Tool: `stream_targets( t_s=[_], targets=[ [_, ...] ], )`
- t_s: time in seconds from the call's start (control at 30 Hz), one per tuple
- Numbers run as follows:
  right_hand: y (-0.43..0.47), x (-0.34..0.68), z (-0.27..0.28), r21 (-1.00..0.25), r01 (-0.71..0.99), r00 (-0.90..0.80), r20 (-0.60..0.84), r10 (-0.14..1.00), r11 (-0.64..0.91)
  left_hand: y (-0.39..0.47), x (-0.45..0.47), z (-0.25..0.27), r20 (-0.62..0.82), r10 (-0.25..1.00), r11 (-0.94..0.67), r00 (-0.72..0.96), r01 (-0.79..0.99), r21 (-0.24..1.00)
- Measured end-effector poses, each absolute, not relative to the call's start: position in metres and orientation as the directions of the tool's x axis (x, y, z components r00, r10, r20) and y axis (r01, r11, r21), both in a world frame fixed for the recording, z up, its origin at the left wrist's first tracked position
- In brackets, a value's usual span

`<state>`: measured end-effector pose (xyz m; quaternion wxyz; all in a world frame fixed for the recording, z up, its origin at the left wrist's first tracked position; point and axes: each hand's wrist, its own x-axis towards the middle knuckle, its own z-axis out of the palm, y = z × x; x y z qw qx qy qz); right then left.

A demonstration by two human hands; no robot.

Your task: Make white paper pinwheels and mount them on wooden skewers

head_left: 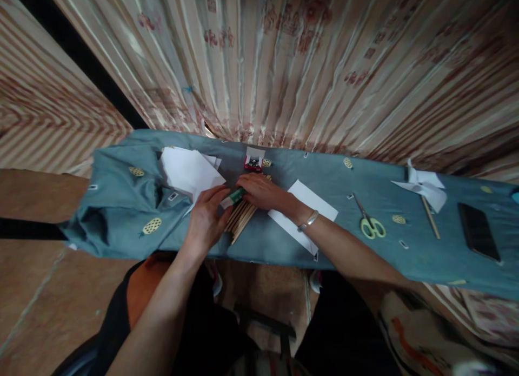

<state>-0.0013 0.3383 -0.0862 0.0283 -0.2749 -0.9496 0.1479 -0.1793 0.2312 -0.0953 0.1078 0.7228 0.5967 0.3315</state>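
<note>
Between my two hands is a small green-and-white glue stick [233, 197], held above a bundle of thin wooden sticks [242, 219]. My left hand [207, 216] closes on its white end, thumb and fingers bent round it. At the green end, the fingers of my right hand [261, 191] are closed on it and partly hide it. Just beyond my right hand sits an open red box [253, 162] with small dark metal pieces inside. Under my right wrist lies a white paper sheet [304, 211]. A stack of white paper [188, 170] rests beyond my left hand.
Scissors with pale green handles [372, 228] lie right of the sheet. Farther right are a white paper pinwheel [425, 186] on a stick and a black phone [479, 231]. The blue-green tablecloth [279, 243] is bunched at left. A patterned curtain [259, 67] hangs behind.
</note>
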Motion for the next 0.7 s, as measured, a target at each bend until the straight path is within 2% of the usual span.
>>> stream_targets(
  t_s=[0.17,0.23,0.33,0.4,0.5,0.6,0.7],
  targets=[
    [0.328,0.004,-0.074,-0.310,0.542,-0.819,0.010,0.573,0.781,0.233,-0.183,-0.108,0.226,0.971,-0.202,0.084,0.794,0.573],
    [0.322,0.012,-0.069,-0.370,0.535,-0.805,0.049,0.591,0.760,0.233,-0.181,-0.106,0.212,0.976,-0.177,0.052,0.758,0.627],
    [0.311,0.031,-0.063,-0.547,0.498,-0.770,0.078,0.633,0.673,0.233,-0.175,-0.101,0.123,0.992,-0.089,-0.018,0.591,0.802],
    [0.303,0.047,-0.062,-0.723,0.454,-0.709,0.061,0.702,0.521,0.231,-0.169,-0.096,0.005,0.999,0.010,-0.034,0.409,0.913],
    [0.290,0.068,-0.067,-0.958,0.251,-0.576,-0.030,0.817,0.141,0.229,-0.157,-0.089,-0.159,0.987,0.161,-0.021,0.181,0.970],
    [0.274,0.080,-0.074,-0.980,-0.050,-0.463,-0.149,0.874,-0.193,0.226,-0.144,-0.084,-0.264,0.964,0.264,0.004,0.024,0.964],
    [0.258,0.081,-0.078,-0.901,-0.270,-0.382,-0.222,0.897,-0.338,0.224,-0.133,-0.079,-0.311,0.950,0.312,0.026,-0.055,0.949]
  ],
)
